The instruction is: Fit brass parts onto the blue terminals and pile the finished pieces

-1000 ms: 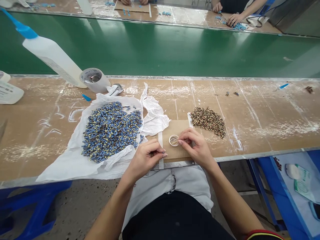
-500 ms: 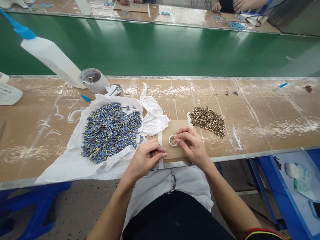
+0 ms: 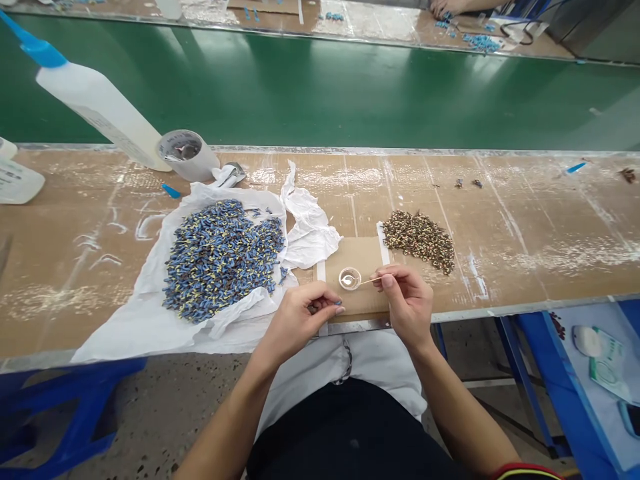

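My left hand (image 3: 313, 308) is closed in a pinch on a small blue piece (image 3: 339, 303), whose exact kind is too small to tell. In my right hand (image 3: 407, 297) a thin wooden toothpick (image 3: 371, 281) points left, its tip at the rim of a small clear round dish (image 3: 350, 279). A little whitish stuff shows in the dish, which stands on a cardboard sheet (image 3: 357, 250). Left of my hands, many blue and yellow pieces (image 3: 220, 260) lie heaped on white cloth (image 3: 150, 320). Beyond my right hand is a heap of small brown and gold pieces (image 3: 419, 241).
A squeeze bottle with a blue nozzle (image 3: 100, 110) leans by a tape roll (image 3: 187, 155) at back left. Crumpled white tissue (image 3: 310, 223) lies beside the blue heap. Behind the table runs a green belt (image 3: 320, 87); another person's hand (image 3: 445, 8) shows across it.
My right hand has drawn back to the right from over the dish, so the toothpick now shows. My left hand has moved slightly right, its blue piece now clearer. The view has shifted a little.
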The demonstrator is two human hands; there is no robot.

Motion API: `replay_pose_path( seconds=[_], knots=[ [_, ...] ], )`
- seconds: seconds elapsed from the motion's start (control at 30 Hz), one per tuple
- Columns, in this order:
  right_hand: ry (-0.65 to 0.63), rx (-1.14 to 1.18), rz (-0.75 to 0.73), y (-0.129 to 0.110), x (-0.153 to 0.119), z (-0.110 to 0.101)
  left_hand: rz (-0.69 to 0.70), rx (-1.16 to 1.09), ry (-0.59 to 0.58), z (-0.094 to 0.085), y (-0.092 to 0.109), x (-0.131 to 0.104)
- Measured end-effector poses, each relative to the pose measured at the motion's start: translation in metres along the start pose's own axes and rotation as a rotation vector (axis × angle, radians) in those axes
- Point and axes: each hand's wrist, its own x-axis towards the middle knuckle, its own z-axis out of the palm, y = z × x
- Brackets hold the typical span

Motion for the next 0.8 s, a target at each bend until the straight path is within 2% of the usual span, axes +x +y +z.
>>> replay_pose_path(
  seconds=[0.1, 0.27, 0.47, 0.8],
  knots=[
    [0.034, 0.033, 0.018, 0.000, -0.010, 0.003, -0.005, -0.002, 0.008, 0.001, 0.000, 0.001],
    [-0.016, 0.012, 0.015, 0.004, -0.018, 0.007, 0.005, -0.009, 0.006, 0.001, 0.000, 0.000],
    [-0.095, -0.053, -0.006, 0.008, -0.019, 0.006, 0.002, -0.018, 0.001, 0.002, 0.004, 0.000],
    [-0.126, -0.069, -0.038, 0.007, -0.019, 0.006, -0.012, -0.009, -0.010, 0.002, 0.002, -0.001]
  ],
)
